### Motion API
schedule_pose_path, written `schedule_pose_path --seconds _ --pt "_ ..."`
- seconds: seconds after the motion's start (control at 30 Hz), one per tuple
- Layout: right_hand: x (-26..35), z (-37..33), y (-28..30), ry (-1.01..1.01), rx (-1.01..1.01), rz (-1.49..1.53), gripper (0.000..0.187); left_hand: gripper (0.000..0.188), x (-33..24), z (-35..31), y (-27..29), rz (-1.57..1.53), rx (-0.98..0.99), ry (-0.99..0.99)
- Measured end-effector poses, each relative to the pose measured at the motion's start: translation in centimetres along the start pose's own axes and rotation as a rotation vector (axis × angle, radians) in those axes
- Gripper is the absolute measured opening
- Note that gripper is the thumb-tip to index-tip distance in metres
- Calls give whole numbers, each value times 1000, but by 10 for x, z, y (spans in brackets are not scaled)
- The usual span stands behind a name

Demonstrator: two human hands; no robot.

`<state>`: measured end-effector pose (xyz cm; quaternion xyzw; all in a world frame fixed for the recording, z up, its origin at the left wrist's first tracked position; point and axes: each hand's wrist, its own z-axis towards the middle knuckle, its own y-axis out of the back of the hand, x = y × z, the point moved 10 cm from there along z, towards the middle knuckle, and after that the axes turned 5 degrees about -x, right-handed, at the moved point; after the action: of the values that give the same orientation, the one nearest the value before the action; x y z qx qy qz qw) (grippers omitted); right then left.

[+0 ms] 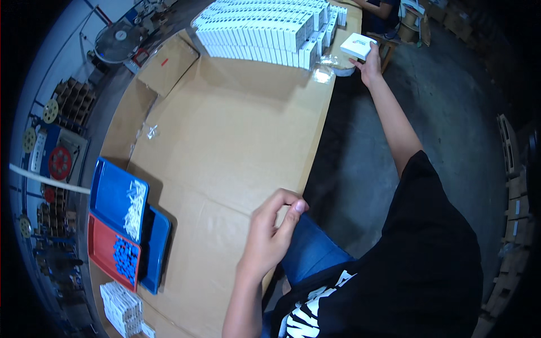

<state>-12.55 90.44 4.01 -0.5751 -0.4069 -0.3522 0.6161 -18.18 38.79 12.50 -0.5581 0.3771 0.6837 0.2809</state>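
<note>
My right hand [369,66] reaches far out beyond the table's right edge and holds a flat white box [359,47] by its near side, thumb and fingers around it. Just left of that box stand long stacked rows of similar white boxes [253,36] at the far end of the table. My left hand [273,231] is curled into a loose fist over the table's near right edge, thumb against the bent fingers. Nothing shows in it.
Cardboard covers the table [236,124]. On its left sit a blue tray [110,188] with white pieces, a red tray [104,239] with small blue pieces, and another blue tray [155,265] beneath. White boxes [121,307] are stacked nearest me. Another person [378,12] sits beyond the far end.
</note>
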Motion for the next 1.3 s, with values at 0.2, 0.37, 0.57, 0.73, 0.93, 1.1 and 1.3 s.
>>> schedule_pose_path --seconds 0.2,0.37,0.57,0.73,0.93,1.1,1.3 --pt "-2 145 -2 121 -145 -290 39 26 104 63 -65 329 241 37" --pt "-8 230 -24 215 -320 -358 37 28 79 124 -78 459 -18 -391" --pt "-44 337 -46 209 -376 -503 43 71 125 161 -93 608 31 -316" --pt "-4 436 -43 370 -515 -690 36 83 122 168 -110 640 143 -277" --pt "-48 467 -103 425 -406 -774 37 85 142 178 -105 733 214 -138" --pt "-41 490 -111 402 -363 -944 44 93 149 177 -113 740 294 -118" --pt "-45 469 -149 564 -216 -1039 48 99 153 177 -110 723 270 -84"
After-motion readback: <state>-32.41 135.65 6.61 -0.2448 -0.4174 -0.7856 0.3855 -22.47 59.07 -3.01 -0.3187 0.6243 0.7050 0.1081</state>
